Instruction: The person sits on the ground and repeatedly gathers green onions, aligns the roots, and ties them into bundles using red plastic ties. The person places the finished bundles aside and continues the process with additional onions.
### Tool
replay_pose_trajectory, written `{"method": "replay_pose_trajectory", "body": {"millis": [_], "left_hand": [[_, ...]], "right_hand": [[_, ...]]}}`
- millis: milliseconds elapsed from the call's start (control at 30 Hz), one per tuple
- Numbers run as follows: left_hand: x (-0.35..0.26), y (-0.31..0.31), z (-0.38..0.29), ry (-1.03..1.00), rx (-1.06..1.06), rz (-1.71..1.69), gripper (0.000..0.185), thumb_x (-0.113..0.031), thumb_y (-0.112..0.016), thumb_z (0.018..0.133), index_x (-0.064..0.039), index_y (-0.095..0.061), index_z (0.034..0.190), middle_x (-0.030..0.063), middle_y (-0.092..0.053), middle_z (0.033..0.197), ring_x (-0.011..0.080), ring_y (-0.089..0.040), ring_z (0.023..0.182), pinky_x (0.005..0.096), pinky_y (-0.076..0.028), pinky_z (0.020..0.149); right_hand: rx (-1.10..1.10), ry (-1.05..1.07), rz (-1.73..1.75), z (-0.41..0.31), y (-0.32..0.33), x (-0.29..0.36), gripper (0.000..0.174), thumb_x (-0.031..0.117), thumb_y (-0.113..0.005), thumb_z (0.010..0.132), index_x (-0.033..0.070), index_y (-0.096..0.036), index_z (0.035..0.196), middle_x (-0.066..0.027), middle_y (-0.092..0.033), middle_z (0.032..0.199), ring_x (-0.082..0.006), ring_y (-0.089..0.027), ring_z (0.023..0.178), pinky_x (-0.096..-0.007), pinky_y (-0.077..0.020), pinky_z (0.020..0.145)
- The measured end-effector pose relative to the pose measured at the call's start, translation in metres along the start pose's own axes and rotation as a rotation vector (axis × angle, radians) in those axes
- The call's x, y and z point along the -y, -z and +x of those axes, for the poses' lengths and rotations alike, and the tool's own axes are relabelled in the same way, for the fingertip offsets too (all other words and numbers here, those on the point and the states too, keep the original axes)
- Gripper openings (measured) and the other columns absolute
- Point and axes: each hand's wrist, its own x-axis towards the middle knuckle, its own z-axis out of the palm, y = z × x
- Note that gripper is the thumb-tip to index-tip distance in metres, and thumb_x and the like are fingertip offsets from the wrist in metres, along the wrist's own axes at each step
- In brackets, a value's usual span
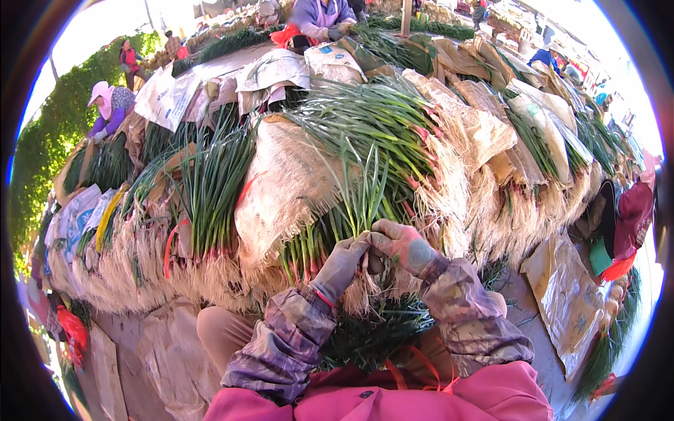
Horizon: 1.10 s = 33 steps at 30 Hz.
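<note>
My gloved left hand (339,266) and gloved right hand (403,247) meet at the fingertips around the stems of a small bunch of green onions (364,197). Its leaves point up and away from me, and its pale roots hang below my fingers. Just beyond, a large heap of green onions (363,121) lies with reddish stem ends and long whitish roots to the right. A woven sack cloth (289,179) covers part of the onions left of the bunch. Loose green leaves (374,331) lie between my knees, under my hands.
More onion bundles (216,189) stand at the left, with sacking (479,126) over others at the right. A co-worker (321,18) sits across the heap; another (108,108) is at the far left. Flattened sacks (566,300) lie on the ground. Red plastic strips (421,363) rest at my lap.
</note>
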Motion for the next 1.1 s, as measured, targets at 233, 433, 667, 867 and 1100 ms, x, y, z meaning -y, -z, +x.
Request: {"method": "replay_pose_trajectory", "body": {"millis": [233, 433, 667, 867, 1100], "left_hand": [[-0.003, -0.022, -0.014, -0.04, -0.112, 0.094, 0.028, -0.028, -0.06, 0.094, -0.001, -0.067, 0.089, 0.0007, -0.064, 0.069, 0.0069, -0.055, 0.058, 0.0221, -0.042, 0.053], [0.001, -0.02, -0.018, 0.122, -0.113, -0.367, 0.031, -0.032, -0.055, 0.096, -0.003, -0.064, 0.09, -0.0002, -0.058, 0.06, 0.0123, -0.055, 0.055, 0.0266, -0.049, 0.057], [-0.02, 0.005, -0.028, -0.074, -0.096, -0.731, 0.033, -0.038, -0.051, 0.097, -0.007, -0.056, 0.086, -0.0029, -0.049, 0.055, 0.0159, -0.059, 0.065, 0.0319, -0.053, 0.069], [-0.05, 0.034, -0.046, -0.304, -0.219, -0.5, 0.033, -0.033, -0.044, 0.1, -0.002, -0.056, 0.099, 0.0, -0.051, 0.06, 0.0147, -0.059, 0.061, 0.0321, -0.052, 0.063], [-0.021, -0.012, -0.008, 0.163, -0.09, -0.298, 0.051, -0.045, -0.041, 0.099, 0.002, -0.05, 0.115, 0.0013, -0.042, 0.058, 0.017, -0.048, 0.053, 0.0337, -0.048, 0.054]], "right_hand": [[-0.14, -0.183, -0.282, 0.006, 0.003, 0.013, 0.039, 0.038, -0.053, 0.096, -0.001, -0.062, 0.098, -0.0176, -0.065, 0.081, -0.0266, -0.064, 0.073, -0.0334, -0.0495, 0.067], [-0.284, 0.044, -0.079, 0.0, -0.035, -0.01, 0.041, 0.038, -0.047, 0.099, 0.0, -0.062, 0.097, -0.0071, -0.065, 0.077, -0.0183, -0.059, 0.06, -0.0302, -0.0487, 0.054], [-0.178, -0.052, 0.949, -0.037, 0.005, -0.015, 0.03, 0.032, -0.045, 0.099, 0.008, -0.062, 0.105, -0.0154, -0.064, 0.095, -0.0139, -0.062, 0.073, -0.0249, -0.0509, 0.055], [-0.258, -0.112, -0.625, 0.008, 0.059, 0.045, 0.045, 0.046, -0.059, 0.088, 0.013, -0.056, 0.12, -0.0089, -0.063, 0.111, -0.0244, -0.064, 0.09, -0.039, -0.052, 0.077], [-0.366, -0.114, -0.562, 0.032, 0.072, 0.037, 0.037, 0.044, -0.062, 0.086, 0.01, -0.062, 0.101, -0.0137, -0.066, 0.082, -0.0272, -0.063, 0.068, -0.0399, -0.0498, 0.064]]}}
